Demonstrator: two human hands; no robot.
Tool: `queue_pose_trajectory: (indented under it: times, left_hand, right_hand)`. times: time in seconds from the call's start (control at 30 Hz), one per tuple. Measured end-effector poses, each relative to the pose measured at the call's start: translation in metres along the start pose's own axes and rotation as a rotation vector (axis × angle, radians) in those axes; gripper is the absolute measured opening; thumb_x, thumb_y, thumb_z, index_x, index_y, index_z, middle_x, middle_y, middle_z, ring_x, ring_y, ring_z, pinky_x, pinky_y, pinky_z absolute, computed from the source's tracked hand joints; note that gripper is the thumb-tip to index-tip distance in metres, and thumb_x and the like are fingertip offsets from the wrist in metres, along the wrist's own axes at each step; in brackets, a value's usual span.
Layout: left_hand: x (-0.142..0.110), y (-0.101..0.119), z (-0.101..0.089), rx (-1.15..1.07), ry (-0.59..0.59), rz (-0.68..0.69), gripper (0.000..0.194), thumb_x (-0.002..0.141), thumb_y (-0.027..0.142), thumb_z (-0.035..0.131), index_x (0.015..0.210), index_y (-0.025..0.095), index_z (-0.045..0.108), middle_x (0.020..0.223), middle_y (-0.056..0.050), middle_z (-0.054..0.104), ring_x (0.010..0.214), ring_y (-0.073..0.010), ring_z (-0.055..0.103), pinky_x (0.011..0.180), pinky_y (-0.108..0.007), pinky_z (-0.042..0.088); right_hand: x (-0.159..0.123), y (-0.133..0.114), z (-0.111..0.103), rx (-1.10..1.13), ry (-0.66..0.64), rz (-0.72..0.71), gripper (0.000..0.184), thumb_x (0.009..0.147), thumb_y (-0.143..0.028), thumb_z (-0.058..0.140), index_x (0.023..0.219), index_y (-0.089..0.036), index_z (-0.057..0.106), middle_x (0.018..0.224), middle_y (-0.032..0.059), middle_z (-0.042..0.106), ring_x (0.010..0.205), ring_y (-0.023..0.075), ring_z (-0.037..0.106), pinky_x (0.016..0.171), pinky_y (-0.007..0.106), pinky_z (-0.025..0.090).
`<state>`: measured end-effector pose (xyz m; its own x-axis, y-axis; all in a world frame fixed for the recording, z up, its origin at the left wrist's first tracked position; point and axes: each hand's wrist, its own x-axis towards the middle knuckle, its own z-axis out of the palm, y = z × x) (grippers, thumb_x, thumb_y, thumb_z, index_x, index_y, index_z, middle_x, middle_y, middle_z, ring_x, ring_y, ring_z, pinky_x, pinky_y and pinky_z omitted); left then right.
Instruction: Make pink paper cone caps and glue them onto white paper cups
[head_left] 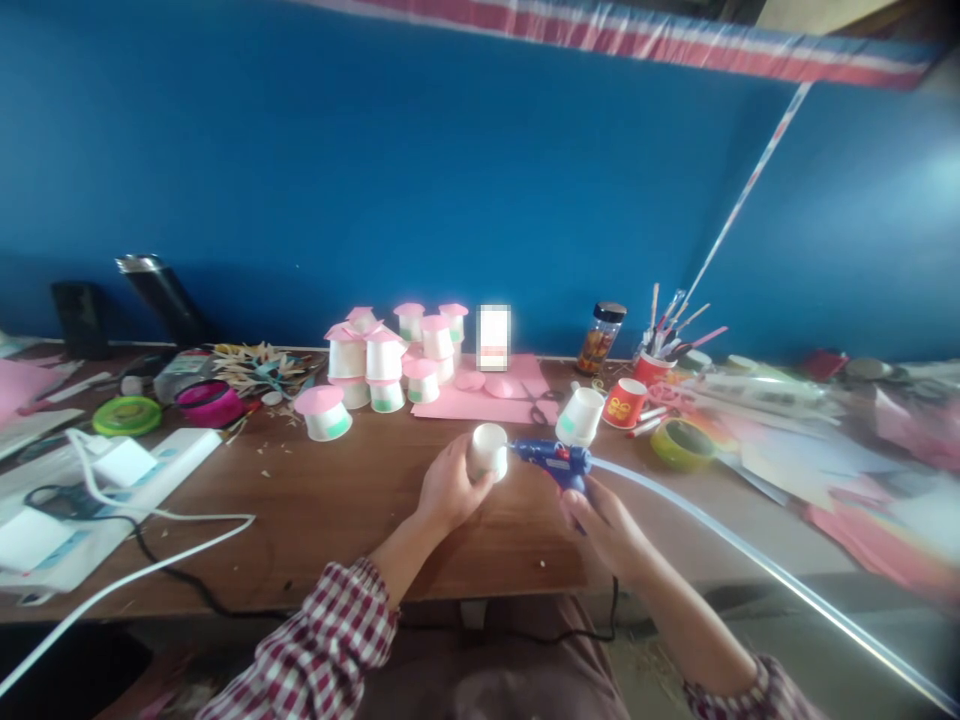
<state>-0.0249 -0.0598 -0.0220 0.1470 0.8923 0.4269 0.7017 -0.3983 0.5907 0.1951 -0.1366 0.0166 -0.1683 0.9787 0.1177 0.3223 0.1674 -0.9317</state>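
Observation:
My left hand [448,488] is wrapped round a white paper cup [489,450] above the front middle of the table. In my right hand [607,520] is a blue glue gun [551,457], its nozzle at the right side of the cup's rim; whether it touches I cannot tell. A long clear glue stick [712,530] runs out of the gun's back toward the lower right. Just behind the gun another white paper cup [580,416] stands upside down. Several cups with pink paper tops [384,345] are grouped and partly stacked behind my left hand.
Pink paper sheets [450,410] lie at the back with scissors [541,408] on them. A red cup [625,403], yellow tape roll [682,443] and jar [600,338] stand right. A power strip [180,465] with cables and a green lid [126,416] lie left.

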Motion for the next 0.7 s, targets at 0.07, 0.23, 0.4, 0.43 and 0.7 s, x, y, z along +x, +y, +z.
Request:
queue_pose_trajectory:
  times: [0.07,0.23,0.4,0.43,0.7]
  left_hand:
    - [-0.0001,0.0003,0.0,0.004,-0.004,-0.008,0.04,0.071,0.031,0.062,0.107,0.019,0.05,0.101,-0.008,0.062,0.094,-0.0258,0.058,0.08,-0.038,0.048]
    - [-0.0006,0.0005,-0.0004,-0.003,-0.013,-0.014,0.041,0.071,0.03,0.061,0.109,0.019,0.05,0.104,-0.009,0.062,0.097,-0.0265,0.058,0.082,-0.038,0.048]
    - [-0.0008,0.0,-0.0002,-0.006,-0.013,-0.018,0.043,0.071,0.03,0.062,0.11,0.019,0.049,0.106,-0.009,0.061,0.098,-0.0269,0.058,0.083,-0.038,0.047]
    - [-0.0007,0.0,-0.0002,-0.003,-0.012,-0.018,0.042,0.071,0.03,0.062,0.11,0.019,0.05,0.105,-0.009,0.061,0.098,-0.0269,0.058,0.082,-0.038,0.047]
    - [-0.0005,0.0007,-0.0003,-0.006,-0.003,-0.015,0.042,0.071,0.031,0.061,0.11,0.02,0.049,0.104,-0.009,0.062,0.097,-0.0265,0.058,0.081,-0.038,0.048]
  right_hand:
    - [0.0001,-0.0006,-0.0005,-0.015,0.026,-0.008,0.033,0.09,-0.048,0.041,0.074,-0.018,0.044,0.062,-0.0023,0.044,0.056,0.0109,0.038,0.054,0.024,0.033]
    - [0.0,-0.0028,-0.0017,-0.021,-0.009,0.011,0.033,0.09,-0.047,0.04,0.074,-0.019,0.043,0.062,-0.0022,0.043,0.055,0.0107,0.038,0.053,0.024,0.033]
    - [-0.0019,-0.004,-0.0021,-0.039,-0.015,0.003,0.032,0.09,-0.046,0.04,0.074,-0.019,0.043,0.062,-0.0023,0.043,0.056,0.0106,0.038,0.053,0.024,0.033]
    - [-0.002,-0.0036,-0.0021,-0.044,-0.012,0.003,0.032,0.091,-0.046,0.039,0.074,-0.019,0.043,0.062,-0.0024,0.043,0.056,0.0106,0.038,0.053,0.024,0.033]
    - [-0.0023,-0.0034,-0.0033,-0.126,0.016,0.007,0.032,0.09,-0.047,0.04,0.075,-0.019,0.044,0.063,-0.0016,0.047,0.056,0.0113,0.041,0.054,0.025,0.034]
